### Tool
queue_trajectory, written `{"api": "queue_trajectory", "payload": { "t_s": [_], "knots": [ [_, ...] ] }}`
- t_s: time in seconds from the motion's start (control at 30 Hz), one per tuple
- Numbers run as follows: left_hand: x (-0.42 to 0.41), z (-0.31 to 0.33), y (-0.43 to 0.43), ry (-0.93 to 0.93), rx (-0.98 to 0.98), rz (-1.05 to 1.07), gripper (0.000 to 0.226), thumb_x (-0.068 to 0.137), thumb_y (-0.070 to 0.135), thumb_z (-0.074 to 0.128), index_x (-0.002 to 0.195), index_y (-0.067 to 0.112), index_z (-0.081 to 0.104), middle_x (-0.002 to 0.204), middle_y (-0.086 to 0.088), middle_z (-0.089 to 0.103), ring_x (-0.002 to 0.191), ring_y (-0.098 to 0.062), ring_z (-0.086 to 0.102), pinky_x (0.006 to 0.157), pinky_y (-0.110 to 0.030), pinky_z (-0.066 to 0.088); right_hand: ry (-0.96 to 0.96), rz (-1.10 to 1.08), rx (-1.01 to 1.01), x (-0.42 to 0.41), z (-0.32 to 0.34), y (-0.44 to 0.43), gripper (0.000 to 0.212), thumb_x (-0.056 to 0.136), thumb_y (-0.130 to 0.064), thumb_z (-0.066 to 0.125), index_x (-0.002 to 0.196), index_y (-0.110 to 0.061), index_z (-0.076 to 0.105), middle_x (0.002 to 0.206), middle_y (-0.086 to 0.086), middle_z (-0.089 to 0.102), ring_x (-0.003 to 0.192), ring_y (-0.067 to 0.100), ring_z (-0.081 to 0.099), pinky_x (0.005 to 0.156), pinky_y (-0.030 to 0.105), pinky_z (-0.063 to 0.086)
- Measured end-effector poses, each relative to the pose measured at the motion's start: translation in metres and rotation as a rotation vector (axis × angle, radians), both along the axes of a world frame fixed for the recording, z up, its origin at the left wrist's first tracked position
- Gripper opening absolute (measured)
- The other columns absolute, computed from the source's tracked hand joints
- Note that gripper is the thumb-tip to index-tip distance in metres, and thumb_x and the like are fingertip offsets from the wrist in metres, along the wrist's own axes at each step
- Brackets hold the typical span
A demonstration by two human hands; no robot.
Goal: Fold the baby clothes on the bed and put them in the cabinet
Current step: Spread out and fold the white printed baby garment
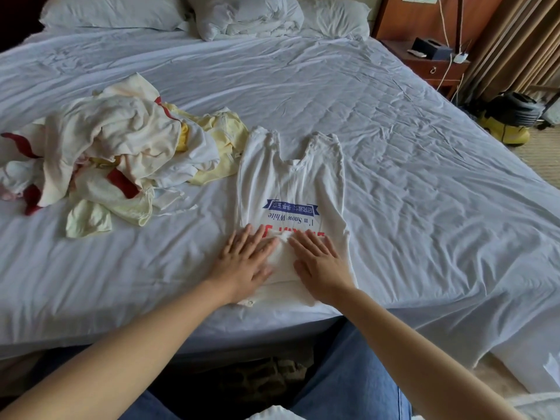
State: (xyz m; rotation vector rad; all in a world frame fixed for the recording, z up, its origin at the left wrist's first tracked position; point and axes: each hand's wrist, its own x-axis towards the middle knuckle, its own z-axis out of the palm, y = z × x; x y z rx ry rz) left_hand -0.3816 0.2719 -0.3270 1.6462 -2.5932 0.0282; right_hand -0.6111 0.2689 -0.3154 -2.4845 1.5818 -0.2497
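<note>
FINDING: white romper (291,183) pressed flat under both hands

The left hand (245,262) and right hand (318,268) are laid palm-down with fingers straight on the near end of the white romper. Nothing is gripped. A small ridge of cloth is bunched between them. The romper is spread on the bed (424,207), legs pointing away and print upside down. Just left of the romper, a pile of baby clothes (115,153) is heaped unfolded. Beyond the romper, pillows (242,13) are noted. Far to its right are a nightstand (433,65) and a yellow vacuum (509,122).
</note>
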Motion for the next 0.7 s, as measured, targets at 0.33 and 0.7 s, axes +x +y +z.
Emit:
{"api": "queue_trajectory", "payload": {
  "t_s": [0.33,0.7],
  "knots": [
    [0.002,0.043,-0.017,0.025,0.206,-0.007,0.088,0.071,0.076,0.01,0.148,0.04,0.032,0.16,0.0,0.026,0.147,-0.022,0.022,0.12,-0.039,0.008,-0.111,-0.033,0.141,-0.008,0.015,-0.011,0.072,0.08,-0.068,0.027,0.145,-0.042,0.04,0.158,-0.008,0.03,0.147,0.02,0.022,0.121,0.036,0.013],
    [0.014,0.082,-0.114,0.308,-0.009,0.183,0.031,0.091,0.027,0.057,0.121,0.022,0.062,0.122,0.005,0.064,0.105,-0.02,0.062,0.083,-0.029,0.045,-0.152,-0.073,0.117,0.008,0.077,-0.123,0.036,0.093,-0.026,0.054,0.128,-0.027,0.061,0.135,-0.004,0.058,0.128,0.016,0.047,0.1,0.035,0.043]
  ]
}}
